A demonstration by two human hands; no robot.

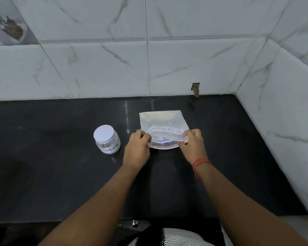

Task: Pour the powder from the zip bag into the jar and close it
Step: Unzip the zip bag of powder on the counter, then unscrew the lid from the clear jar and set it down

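Note:
A clear zip bag (163,121) with a white label reading "MILK POWDER" lies on the black counter (60,174), its zip end toward me. My left hand (138,150) pinches the left end of the zip strip. My right hand (192,144) pinches the right end, and the mouth of the bag gapes between them. White powder sits at the bag's far end. To the left of my left hand stands a small clear jar (107,140) with a white lid on it and a "POWDER" label, apart from both hands.
White marble-look tiled walls close the counter at the back and on the right. A small broken notch (195,89) shows in the back wall at counter level. The counter's front edge runs just before my body.

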